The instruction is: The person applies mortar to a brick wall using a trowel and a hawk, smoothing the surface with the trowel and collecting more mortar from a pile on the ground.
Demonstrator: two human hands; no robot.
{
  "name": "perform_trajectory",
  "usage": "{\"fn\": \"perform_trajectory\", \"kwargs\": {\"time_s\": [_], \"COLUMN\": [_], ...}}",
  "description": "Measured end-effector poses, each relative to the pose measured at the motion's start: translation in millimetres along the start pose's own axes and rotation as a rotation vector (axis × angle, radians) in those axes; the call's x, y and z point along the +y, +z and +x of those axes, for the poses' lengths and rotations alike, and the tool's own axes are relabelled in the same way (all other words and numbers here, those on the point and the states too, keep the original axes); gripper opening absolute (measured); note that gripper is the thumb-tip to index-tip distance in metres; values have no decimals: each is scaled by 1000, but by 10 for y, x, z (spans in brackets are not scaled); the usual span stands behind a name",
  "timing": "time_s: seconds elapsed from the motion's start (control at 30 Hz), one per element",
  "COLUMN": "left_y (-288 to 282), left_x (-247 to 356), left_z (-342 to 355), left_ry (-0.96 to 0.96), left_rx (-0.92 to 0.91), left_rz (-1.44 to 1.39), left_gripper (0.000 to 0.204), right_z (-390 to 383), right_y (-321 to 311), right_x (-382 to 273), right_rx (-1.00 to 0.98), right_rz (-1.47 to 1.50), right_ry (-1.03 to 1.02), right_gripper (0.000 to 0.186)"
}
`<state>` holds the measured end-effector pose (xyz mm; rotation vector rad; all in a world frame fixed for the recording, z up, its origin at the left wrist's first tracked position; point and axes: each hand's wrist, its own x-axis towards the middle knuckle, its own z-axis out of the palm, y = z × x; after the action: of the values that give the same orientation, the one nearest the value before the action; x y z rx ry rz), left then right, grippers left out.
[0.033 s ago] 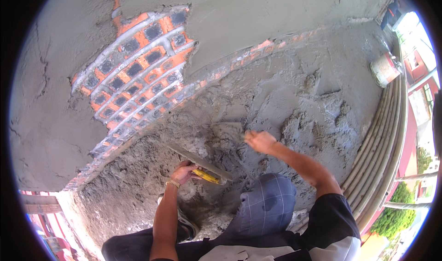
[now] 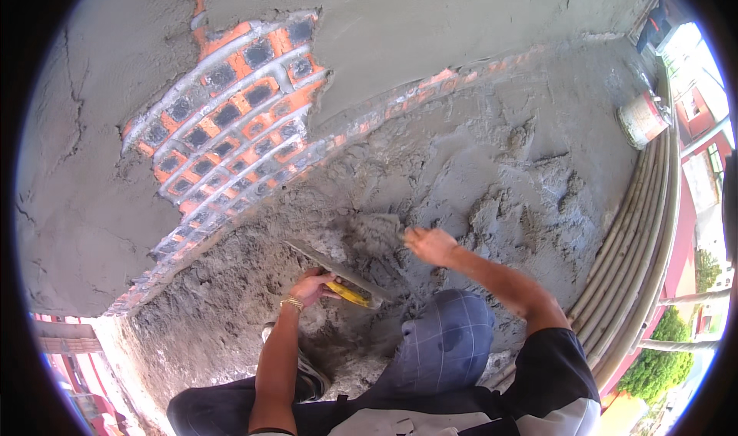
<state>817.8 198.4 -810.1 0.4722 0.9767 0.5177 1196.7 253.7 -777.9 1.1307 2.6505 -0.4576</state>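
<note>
My left hand (image 2: pixel 311 286) grips a long flat float (image 2: pixel 311 255) with a yellow handle (image 2: pixel 350 294), held just above rough wet mortar (image 2: pixel 492 167). My right hand (image 2: pixel 427 244) is closed on a trowel, whose mortar-coated blade (image 2: pixel 373 226) lies in the wet mix to the left of my fingers and blends into it. Above both hands runs a grey plastered wall (image 2: pixel 407 21) with an irregular patch of exposed brick (image 2: pixel 231 109), meeting the mortar along a strip of brickwork.
A stained white bucket (image 2: pixel 638 124) stands at the right on or beside a bundle of long poles (image 2: pixel 623 259) along the edge. Beyond are buildings and greenery (image 2: pixel 657 367). Another person (image 2: pixel 653 28) is at the far upper right. My bent knee (image 2: pixel 442 336) is below my hands.
My right hand and trowel have shifted slightly down and left, by a small amount. My left hand with the float has moved slightly to the right.
</note>
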Motion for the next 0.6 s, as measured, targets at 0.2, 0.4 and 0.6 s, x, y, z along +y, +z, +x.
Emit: {"fn": "perform_trajectory", "kwargs": {"time_s": [0.2, 0.4, 0.6], "left_y": [108, 132, 130], "left_x": [-208, -226, -366], "left_z": [211, 297, 254], "left_ry": [-135, -146, 14], "left_rx": [-96, -133, -105], "left_rz": [40, 40, -63], "left_gripper": [36, 40, 39], "right_z": [-629, -600, -541], "right_y": [149, 538, -157], "right_x": [-332, -945, -1059], "right_rx": [99, 247, 145], "right_rz": [94, 598, 544], "right_ry": [107, 452, 264], "right_gripper": [42, 34, 43]}}
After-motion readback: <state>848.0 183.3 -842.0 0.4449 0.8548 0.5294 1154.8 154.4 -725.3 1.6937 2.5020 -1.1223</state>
